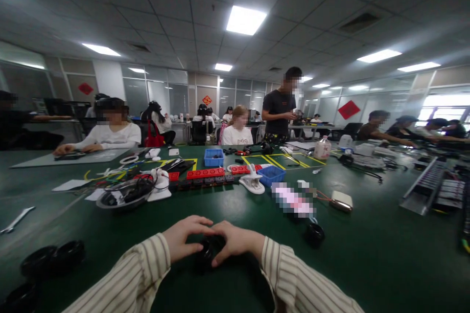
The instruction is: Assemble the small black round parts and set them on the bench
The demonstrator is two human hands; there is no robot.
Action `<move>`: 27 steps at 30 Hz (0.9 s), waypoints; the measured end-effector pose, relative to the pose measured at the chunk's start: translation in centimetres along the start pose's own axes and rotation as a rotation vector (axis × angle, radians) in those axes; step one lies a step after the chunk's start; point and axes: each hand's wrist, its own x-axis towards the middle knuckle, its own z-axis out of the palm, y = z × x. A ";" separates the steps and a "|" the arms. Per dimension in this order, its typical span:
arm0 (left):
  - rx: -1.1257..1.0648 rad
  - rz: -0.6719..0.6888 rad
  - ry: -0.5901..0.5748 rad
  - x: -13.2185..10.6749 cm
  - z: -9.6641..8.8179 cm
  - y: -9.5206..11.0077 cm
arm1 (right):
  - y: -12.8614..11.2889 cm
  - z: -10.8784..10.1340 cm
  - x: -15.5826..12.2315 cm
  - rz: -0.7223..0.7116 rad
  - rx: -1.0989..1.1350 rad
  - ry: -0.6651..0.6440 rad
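Observation:
Both my hands meet at the near edge of a green table (367,264). My left hand (183,237) and my right hand (235,242) are curled around a small black round part (207,249), fingers closed on it from either side. Striped sleeves cover both my forearms. Another black round part (315,234) lies on the table to the right of my hands. Several similar black rings (53,257) sit at the near left.
A bowl of cables (125,193), red blocks (205,173), blue bins (213,157), a white clip-like tool (251,181) and a metal wrench (16,220) lie farther out. Several people sit around the table; one person stands at the far side. Metal trays (426,188) at the right.

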 end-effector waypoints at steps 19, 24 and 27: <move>0.370 -0.584 -0.002 1.4 1.3 3.8 | -0.6 4.6 1.7 0.184 -0.258 0.384; 0.416 -0.331 0.018 1.0 -0.3 4.2 | -0.4 3.9 1.6 0.086 -0.236 0.298; 0.151 -0.117 -0.067 0.3 -1.8 3.4 | 0.4 2.8 1.3 -0.127 -0.093 0.196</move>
